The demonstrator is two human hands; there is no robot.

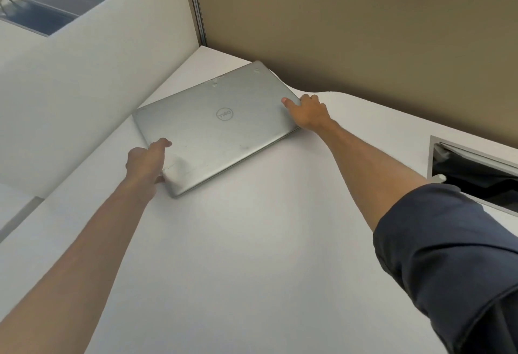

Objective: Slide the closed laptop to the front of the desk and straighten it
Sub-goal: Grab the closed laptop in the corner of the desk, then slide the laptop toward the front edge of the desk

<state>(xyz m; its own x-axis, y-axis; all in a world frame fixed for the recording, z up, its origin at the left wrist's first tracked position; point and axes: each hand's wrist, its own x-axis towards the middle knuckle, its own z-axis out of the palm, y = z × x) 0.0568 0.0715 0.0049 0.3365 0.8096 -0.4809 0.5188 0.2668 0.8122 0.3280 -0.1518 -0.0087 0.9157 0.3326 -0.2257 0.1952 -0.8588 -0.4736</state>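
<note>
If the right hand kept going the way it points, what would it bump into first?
Past the laptop corner it grips, the right hand would probably meet the brown partition wall first, though depth is hard to judge.

Office cubicle. White counter [252, 241] boxed in on 2 sides: tan fabric partition [350, 31] along the back w/ a metal corner post [196, 3], and a white rounded divider panel [84, 73] on the left. Over that divider, a neighbouring workstation w/ what looks like a grey tray or bin [36, 14], blurred. Rectangular cable cutout [473, 168] w/ grey frame set into the counter at right, dark inside. Silver closed laptop [218, 129] w/ round logo sits near the back corner, typical office kit. Plain, even indoor light, neutral colours throughout.
</note>
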